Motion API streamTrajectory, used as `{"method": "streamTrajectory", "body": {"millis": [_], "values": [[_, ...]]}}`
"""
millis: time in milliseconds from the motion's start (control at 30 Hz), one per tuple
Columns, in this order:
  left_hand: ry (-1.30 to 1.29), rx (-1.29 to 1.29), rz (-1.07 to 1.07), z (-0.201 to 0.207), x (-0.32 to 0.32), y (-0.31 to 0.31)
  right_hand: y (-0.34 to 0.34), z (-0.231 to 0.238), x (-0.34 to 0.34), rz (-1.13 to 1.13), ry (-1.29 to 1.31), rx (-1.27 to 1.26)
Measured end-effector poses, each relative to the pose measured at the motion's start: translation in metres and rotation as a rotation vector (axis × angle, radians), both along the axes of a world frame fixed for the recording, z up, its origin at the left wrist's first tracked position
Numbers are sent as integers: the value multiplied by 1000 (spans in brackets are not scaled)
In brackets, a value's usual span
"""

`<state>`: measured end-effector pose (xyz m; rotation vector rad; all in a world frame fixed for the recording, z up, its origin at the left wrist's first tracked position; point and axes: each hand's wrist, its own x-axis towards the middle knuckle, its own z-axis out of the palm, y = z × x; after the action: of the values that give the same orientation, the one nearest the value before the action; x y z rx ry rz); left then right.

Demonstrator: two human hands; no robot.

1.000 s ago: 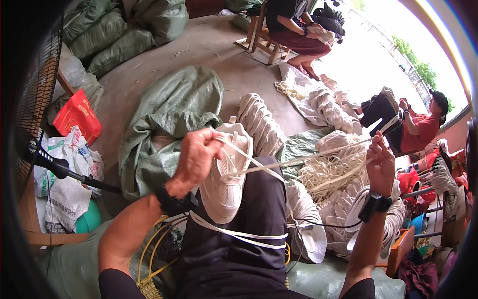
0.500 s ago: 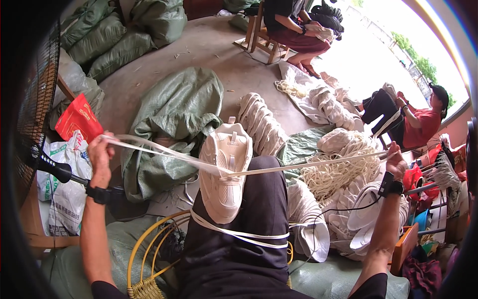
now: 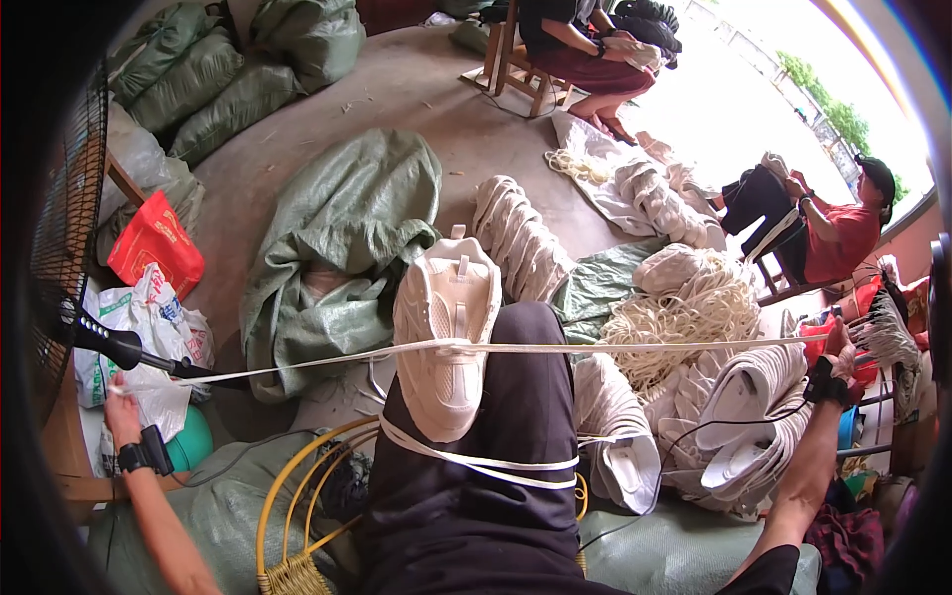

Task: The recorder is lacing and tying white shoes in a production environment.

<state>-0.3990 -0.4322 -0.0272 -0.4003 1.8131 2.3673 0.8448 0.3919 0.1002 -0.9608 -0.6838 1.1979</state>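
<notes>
Keep that pull even

Off-white shoe (image 3: pixel 448 373) sits on the dark trousers (image 3: pixel 531 397), white lace (image 3: pixel 615 349) taut across it. Left hand (image 3: pixel 125 416) and right hand (image 3: pixel 841 353) are way apart, each pinching a side. I'd pull level so both lengths match. Toe faces the body, long axis running outward to the heel. Green sack (image 3: pixel 342 208) slumps beyond.

My plain dark trousers (image 3: pixel 466 531), my dark right sleeve (image 3: pixel 773 571), my black, boxy left wristband (image 3: pixel 145 452), my black right wristband (image 3: pixel 825 383), thin black cable (image 3: pixel 734 422) running from it
</notes>
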Motion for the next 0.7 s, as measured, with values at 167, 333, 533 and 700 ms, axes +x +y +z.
{"method": "streamTrajectory", "body": {"millis": [167, 333, 533, 700], "values": [[142, 29, -166, 39, -1, -78, -19, 2, -22, -332, -798, -126], [123, 187, 106, 56, -5, -127, -67, -36, -177, -75, -751, 503], [97, 270, -591, 76, 8, -129, -190, -75, -458, 308, -1137, 708], [75, 368, -55, 116, 29, -129, -262, -82, -568, 813, -1089, 785]]}}
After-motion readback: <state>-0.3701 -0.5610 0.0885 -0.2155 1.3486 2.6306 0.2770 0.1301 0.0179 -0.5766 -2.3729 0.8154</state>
